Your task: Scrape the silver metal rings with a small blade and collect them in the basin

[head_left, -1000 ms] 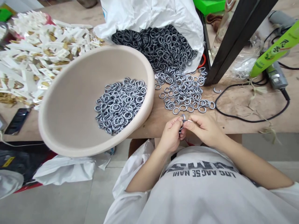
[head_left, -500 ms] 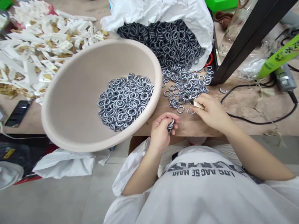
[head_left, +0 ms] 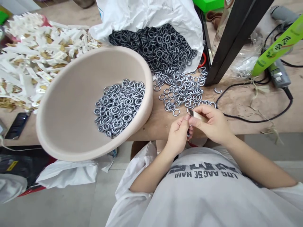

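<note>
My left hand is closed around several grey metal rings, mostly hidden by the fingers. Between the fingers of my right hand is a small tool with a pale handle and a dark flat tip; its exact kind is unclear. The two hands meet at the fingertips, just over the table's front edge. Beyond them lies a loose pile of split metal rings. A large beige basin to the left holds a heap of similar rings.
A white sack spills darker rings behind the basin. White and brown scraps cover the left of the table, near a black phone-like object. On the right stand a black post, a green packet and a corded grey tool.
My hands have come together; the right one brought the pale-handled tool back from the ring pile to the left fingertips. The whole view has shifted slightly.
</note>
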A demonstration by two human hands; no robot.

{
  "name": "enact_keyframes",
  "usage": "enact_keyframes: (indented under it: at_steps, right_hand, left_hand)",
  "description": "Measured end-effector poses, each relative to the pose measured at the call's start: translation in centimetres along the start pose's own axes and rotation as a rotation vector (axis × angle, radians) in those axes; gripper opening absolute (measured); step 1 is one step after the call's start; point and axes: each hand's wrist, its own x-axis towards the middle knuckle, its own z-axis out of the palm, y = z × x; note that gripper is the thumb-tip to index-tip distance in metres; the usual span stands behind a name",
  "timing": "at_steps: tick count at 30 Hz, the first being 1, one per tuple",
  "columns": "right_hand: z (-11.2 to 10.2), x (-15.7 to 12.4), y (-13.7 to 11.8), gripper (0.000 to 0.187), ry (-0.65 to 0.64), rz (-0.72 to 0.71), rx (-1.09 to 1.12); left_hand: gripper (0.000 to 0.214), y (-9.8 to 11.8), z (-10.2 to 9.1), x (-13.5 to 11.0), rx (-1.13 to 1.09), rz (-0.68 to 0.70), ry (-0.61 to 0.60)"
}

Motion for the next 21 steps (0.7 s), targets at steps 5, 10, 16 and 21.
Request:
enact_keyframes:
  at_steps: [5,10,16,21]
  right_hand:
    - [-0.3,-0.9,0.5,0.035,0.036,-0.11,-0.176]
    - [-0.2,-2.2,0.0,0.039,-0.125,-0.245,-0.509]
    - [0.2,-2.0,-0.1,0.041,-0.142,-0.228,-0.507]
    - [1.0,-1.9,0.5,0.042,-0.144,-0.109,-0.373]
  left_hand:
    - [0.047,0.6,1.0,-0.1,-0.116,-0.051,0.091]
    - [0.047,0.6,1.3,-0.2,-0.128,-0.014,0.215]
    - [0.048,0.3,1.5,-0.3,-0.154,0.021,0.211]
    - [0.046,-0.5,1.0,-0.2,-0.159,0.017,0.221]
